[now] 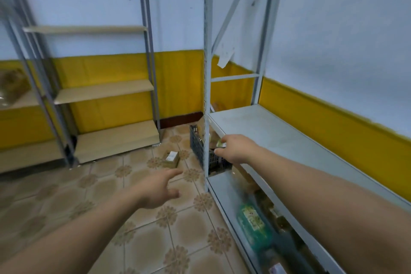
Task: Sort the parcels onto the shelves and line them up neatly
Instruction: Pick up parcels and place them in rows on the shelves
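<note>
— Closest, on the grey rack's (pixel 206 95) bottom shelf (pixel 222 193), what's stowed?
— One green parcel (pixel 252 226), with brownish ones behind it (blurred, not obviously squared up).
— Hands?
— Left hand (pixel 155 191), left of the rack, is spread and holding nothing, stretched toward the boxed parcel (pixel 170 159) on the floor. Right hand (pixel 235 149) curls at the black crate (pixel 198 147) by the rack's front post; I cannot tell whether it grips anything.
— Progress?
— Early, I'd judge: floor parcel unshelved, beige shelves (pixel 104 91) beyond the rack waiting.
</note>
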Available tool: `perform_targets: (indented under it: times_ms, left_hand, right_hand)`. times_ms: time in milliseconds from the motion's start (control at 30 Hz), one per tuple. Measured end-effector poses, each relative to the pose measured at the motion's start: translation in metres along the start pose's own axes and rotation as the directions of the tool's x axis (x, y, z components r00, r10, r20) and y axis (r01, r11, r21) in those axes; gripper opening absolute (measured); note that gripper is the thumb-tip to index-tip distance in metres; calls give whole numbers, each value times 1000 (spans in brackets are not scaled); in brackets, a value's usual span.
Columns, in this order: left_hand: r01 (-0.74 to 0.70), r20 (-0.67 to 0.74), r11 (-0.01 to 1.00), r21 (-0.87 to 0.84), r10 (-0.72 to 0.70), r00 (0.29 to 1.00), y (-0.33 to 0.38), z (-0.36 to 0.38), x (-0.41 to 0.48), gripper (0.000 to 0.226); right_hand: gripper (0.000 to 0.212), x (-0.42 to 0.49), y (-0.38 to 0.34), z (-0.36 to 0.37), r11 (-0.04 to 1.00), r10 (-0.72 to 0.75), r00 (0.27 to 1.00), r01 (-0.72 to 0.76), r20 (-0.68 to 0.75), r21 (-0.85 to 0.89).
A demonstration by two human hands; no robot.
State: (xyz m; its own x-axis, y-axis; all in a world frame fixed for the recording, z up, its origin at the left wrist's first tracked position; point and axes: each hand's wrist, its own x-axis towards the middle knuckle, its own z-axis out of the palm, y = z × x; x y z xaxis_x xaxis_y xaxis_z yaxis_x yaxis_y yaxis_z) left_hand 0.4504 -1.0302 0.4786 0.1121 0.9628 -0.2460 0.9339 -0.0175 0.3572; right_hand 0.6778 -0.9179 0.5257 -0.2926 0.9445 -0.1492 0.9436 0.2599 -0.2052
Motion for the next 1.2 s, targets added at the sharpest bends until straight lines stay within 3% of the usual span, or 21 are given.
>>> perform_targets:
  times_ms: [333,567,733,1100,1200]
  left_hand:
    - [158,-16,984,-80,-159,987,-123,-53,126,73]
    - [165,11,983,-85,-164,986,-255,-99,227,71]
    - [156,127,987,-45,-149,981,-324,-142,294,71]
    - [54,288,989,137,-92,953,-413,-179,500,70]
    - [80,331,984,156,-129,935,-440,-188,554,70]
  right_hand:
    - [64,198,-80,11,993,-111,988,115,108,-38]
    - [67,348,-157,39,997,-66,979,70,192,-17]
    - [66,435,-196,39,1000,-6,974,7,228,-7]
    - [60,635,-179,80,995,93,926,-97,366,-6]
    - [43,698,-174,95,990,109,907,-138,406,43]
